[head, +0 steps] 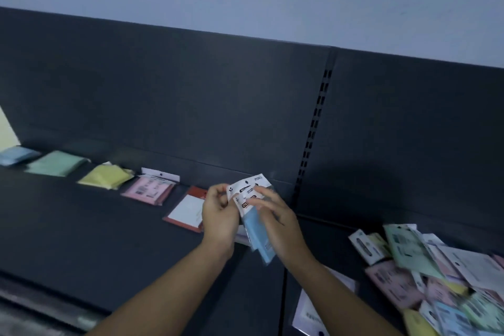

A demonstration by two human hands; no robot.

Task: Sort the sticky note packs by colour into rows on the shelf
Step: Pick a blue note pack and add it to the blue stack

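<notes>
Hands (219, 215) (276, 222) — blue packs (259, 243), headers seemingly up

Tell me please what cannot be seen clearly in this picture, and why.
1. Head view: how many blue plastic-wrapped sticky note packs the left hand and right hand grip; fingers hide it.
2. Head view: the loose pile of mixed-colour packs, blurred and cut by the right edge.
3. Head view: the pale blue flat pack, cut by the left edge.
</notes>
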